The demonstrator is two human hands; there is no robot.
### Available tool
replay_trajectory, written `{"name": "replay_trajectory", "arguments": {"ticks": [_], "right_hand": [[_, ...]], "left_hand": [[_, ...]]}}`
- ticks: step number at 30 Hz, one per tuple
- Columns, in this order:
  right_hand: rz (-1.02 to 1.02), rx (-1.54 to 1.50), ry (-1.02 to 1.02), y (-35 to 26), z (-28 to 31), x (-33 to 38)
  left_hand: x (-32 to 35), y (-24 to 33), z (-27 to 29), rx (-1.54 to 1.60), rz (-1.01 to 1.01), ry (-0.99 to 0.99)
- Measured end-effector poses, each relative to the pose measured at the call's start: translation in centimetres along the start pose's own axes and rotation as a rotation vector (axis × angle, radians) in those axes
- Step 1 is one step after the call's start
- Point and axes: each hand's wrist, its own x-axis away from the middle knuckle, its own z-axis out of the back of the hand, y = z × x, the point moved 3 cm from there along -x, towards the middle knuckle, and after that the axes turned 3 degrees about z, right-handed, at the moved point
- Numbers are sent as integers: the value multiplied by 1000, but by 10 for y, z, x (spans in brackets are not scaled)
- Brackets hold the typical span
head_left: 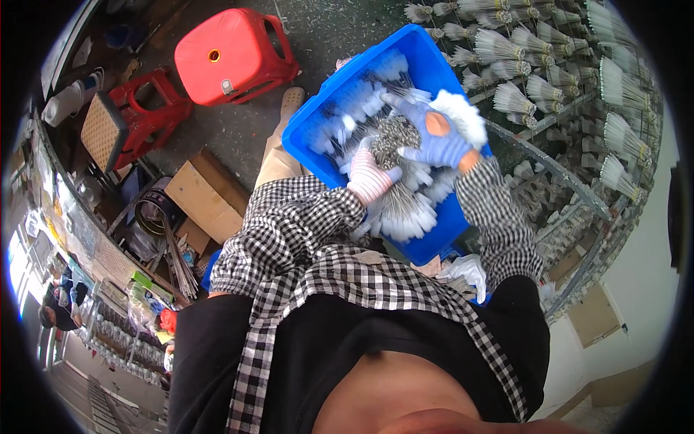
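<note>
A bundle of thin wire-handled brushes (397, 137) with white bristles stands between my hands, its looped wire ends bunched facing up. My left hand (371, 177), in a white and pink striped glove with a bluish thumb tip, is closed against the bundle's near left side. Around the far right side curls my right hand (438, 136), its blue-violet glove showing a large hole on the back. Both hands are over a blue plastic bin (442, 242) filled with more white-bristled brushes (406, 210). Some fingertips are hidden among the wires.
A red stool (217, 54) stands at the far left, beside another red stool with a tan woven top (107, 132). A cardboard box (202, 195) sits left of my legs. Racks (557, 163) of bundled white brushes line the right. White plastic (468, 273) lies near the bin.
</note>
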Motion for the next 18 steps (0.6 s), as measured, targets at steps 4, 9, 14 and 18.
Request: {"name": "replay_trajectory", "arguments": {"ticks": [4, 9, 14, 18], "right_hand": [[82, 121, 179, 5, 0, 21], [100, 210, 369, -55, 21, 53], [-14, 272, 504, -76, 57, 84], [-113, 268, 639, -98, 87, 107]], "left_hand": [[31, 48, -36, -13, -121, -46], [59, 62, -35, -432, -285, 29], [58, 121, -91, -459, -273, -195], [69, 204, -120, -703, -247, -319]]}}
